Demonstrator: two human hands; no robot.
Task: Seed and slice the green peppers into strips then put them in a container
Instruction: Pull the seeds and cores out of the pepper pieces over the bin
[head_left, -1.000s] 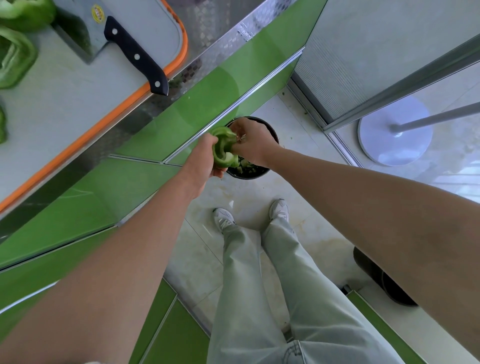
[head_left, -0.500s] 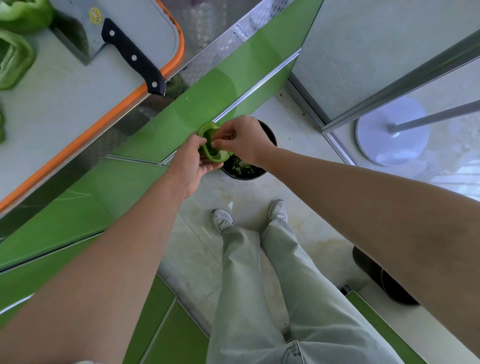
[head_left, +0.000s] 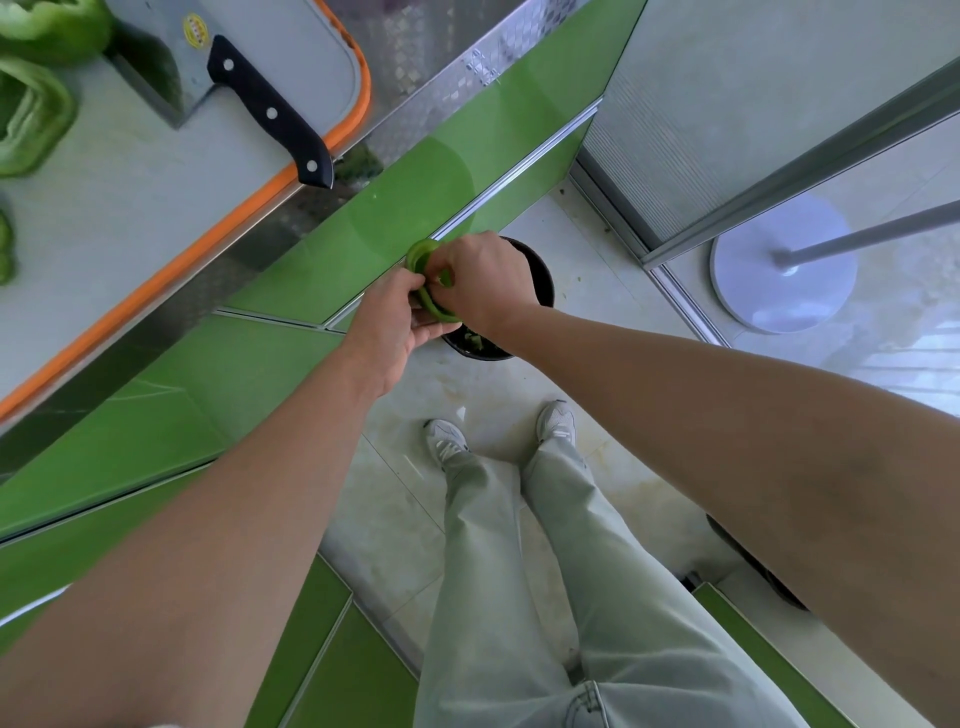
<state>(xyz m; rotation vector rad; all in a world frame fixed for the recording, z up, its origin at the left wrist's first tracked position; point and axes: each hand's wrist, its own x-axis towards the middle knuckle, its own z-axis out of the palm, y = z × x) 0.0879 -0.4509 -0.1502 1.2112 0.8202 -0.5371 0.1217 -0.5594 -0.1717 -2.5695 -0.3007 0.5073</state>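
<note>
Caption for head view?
Left hand and right hand grip a green pepper piece above a round black bin; black-handled cleaver on orange-rimmed board.

The only marking in view is a small round yellow sticker (head_left: 195, 29) with red print on the steel blade of the cleaver (head_left: 174, 65) lying on the cutting board (head_left: 156, 197), its characters too small to read
</note>
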